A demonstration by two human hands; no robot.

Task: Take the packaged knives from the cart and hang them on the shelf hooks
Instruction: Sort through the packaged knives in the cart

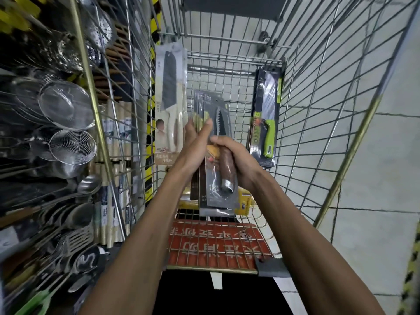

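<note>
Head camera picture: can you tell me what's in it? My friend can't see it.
The left hand and right hand together hold a stack of packaged knives over a wire cart. A cream-handled knife pack and a green-handled knife pack rest against its sides. Metal strainers hang to the left.

Grey tiled floor (pixel 386 155), dark grout lines, at right. Yellow-black hazard stripe (pixel 150 123) left of centre. Far left: shelf (pixel 91 87), brass-coloured upright, hung with mesh strainers (pixel 66 105), steel ladles (pixel 89 181), slotted turners (pixel 77 235). Flat, even light.
</note>
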